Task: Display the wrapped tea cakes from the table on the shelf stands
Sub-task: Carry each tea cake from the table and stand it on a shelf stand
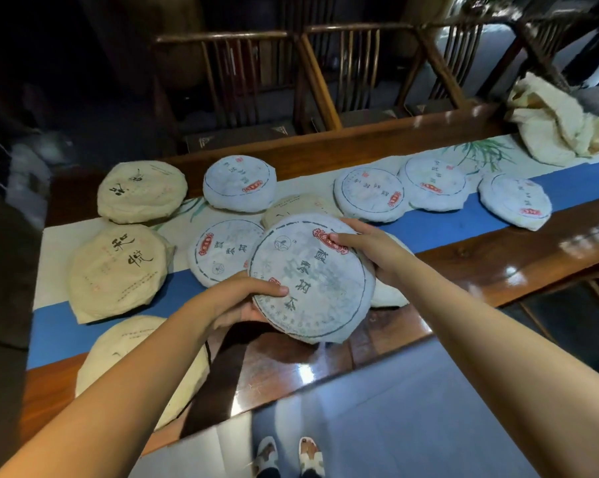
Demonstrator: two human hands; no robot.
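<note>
A round white-wrapped tea cake (317,281) with grey characters and red seals is lifted above the table's near edge. My left hand (237,300) grips its lower left rim, thumb on top. My right hand (367,251) grips its upper right rim, thumb over a red seal. Several more wrapped cakes lie on the table runner (463,219): white ones (239,182) (369,194) (434,182) (515,200) (222,251) and cream ones (141,191) (118,272) (136,357). Another cake is partly hidden behind the held one. No shelf stands are in view.
The long polished wooden table (498,267) runs from lower left to upper right. Dark wooden chairs (243,81) stand along its far side. Crumpled cream wrapping paper (557,122) lies at the far right end. My sandalled feet (287,457) stand on grey floor below.
</note>
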